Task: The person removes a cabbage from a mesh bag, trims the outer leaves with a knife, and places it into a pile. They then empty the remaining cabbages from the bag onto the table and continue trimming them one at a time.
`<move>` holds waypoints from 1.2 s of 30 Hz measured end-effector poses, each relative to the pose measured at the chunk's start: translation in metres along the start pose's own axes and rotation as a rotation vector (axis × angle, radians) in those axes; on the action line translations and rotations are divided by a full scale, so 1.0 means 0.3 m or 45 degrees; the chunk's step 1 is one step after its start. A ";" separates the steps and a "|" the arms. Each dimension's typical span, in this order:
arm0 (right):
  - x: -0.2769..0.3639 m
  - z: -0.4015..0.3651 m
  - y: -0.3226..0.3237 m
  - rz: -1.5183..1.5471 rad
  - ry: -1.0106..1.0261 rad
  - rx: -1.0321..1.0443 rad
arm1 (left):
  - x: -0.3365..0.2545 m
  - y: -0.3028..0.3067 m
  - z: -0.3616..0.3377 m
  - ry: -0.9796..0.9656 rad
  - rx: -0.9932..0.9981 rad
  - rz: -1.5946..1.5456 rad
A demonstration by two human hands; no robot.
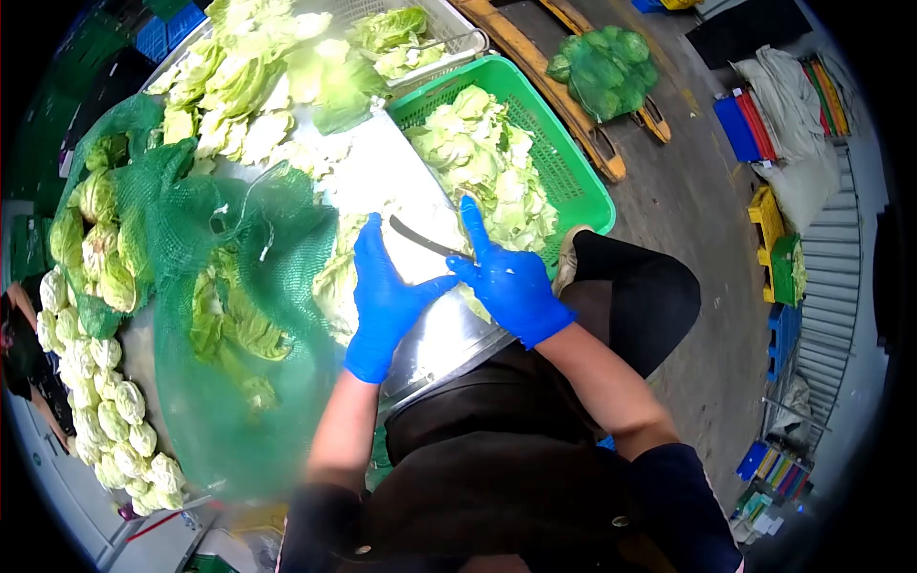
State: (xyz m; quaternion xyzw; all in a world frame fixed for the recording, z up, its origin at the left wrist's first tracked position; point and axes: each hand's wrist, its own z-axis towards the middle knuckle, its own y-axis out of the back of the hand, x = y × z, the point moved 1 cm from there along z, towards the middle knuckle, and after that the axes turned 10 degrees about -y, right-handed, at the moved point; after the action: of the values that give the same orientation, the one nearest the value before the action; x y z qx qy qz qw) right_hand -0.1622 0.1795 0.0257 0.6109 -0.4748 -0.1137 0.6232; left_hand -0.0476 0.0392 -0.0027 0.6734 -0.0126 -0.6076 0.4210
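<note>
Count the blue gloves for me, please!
2. One glove is on the left hand, the other on the right hand, which holds the knife. More could be hidden.

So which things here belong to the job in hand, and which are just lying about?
In the job:
- knife, in the right hand
- white board
- green crate
- loose leaves
- probably the mesh bag

Apparently just lying about:
- netted greens
- yellow bars
- white sheeting

Single view, worn on head, aimed forward and steeply down. Left hand [386, 307] and right hand [516, 289] framed near, mid-picture; dark apron [478, 497] seen below. Floor [728, 248] shown farther right; edges bent, corners blacked out.
</note>
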 end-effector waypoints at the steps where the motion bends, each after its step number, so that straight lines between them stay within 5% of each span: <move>1: -0.005 0.015 -0.014 -0.009 0.032 0.002 | -0.008 -0.005 -0.002 0.022 0.005 0.023; 6: -0.039 0.146 -0.050 -0.079 0.350 -0.238 | -0.003 -0.013 0.003 0.110 -0.024 -0.113; 8: -0.077 0.267 -0.016 -0.080 0.073 -0.036 | -0.049 -0.035 -0.044 -0.014 0.040 0.081; 9: -0.068 0.336 0.036 -0.040 -0.311 0.263 | -0.071 -0.046 -0.062 -0.087 0.065 0.185; 10: -0.069 0.342 0.046 0.124 -0.278 0.338 | -0.083 -0.060 -0.091 -0.115 0.081 0.246; 13: -0.044 0.308 -0.040 0.170 -0.077 -0.125 | -0.067 -0.071 -0.135 -0.136 -0.028 0.203; 15: -0.105 0.355 -0.086 0.310 -0.223 -0.155 | -0.020 -0.051 -0.177 -0.096 -0.097 0.030; 17: -0.141 0.352 -0.108 0.040 -0.257 0.088 | 0.027 -0.040 -0.200 -0.072 -0.174 -0.178; 21: 0.007 0.148 -0.031 0.432 -0.279 -0.018 | 0.009 -0.057 -0.157 0.227 -0.434 -0.543; 23: -0.007 0.062 -0.108 0.861 -0.236 0.073 | 0.030 -0.029 -0.149 0.176 -0.333 -0.483; 29: -0.028 0.128 -0.050 0.807 -0.219 0.291 | 0.055 0.173 0.034 -0.397 0.058 0.219; 30: -0.045 0.141 -0.052 0.822 -0.123 0.269 | 0.114 0.154 0.071 -0.329 0.080 -0.139; 33: -0.093 0.148 -0.012 0.600 -0.084 0.259 | 0.134 0.088 0.103 -0.212 0.337 -0.404; 36: -0.083 0.099 0.022 0.200 -0.185 0.036 | 0.035 0.026 0.069 -0.133 0.171 0.043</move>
State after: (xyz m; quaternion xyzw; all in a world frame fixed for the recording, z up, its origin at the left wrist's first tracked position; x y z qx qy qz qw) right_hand -0.1998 0.1797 0.0143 0.5706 -0.5668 -0.1018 0.5854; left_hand -0.0582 0.0171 -0.0047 0.6670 -0.0866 -0.6326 0.3839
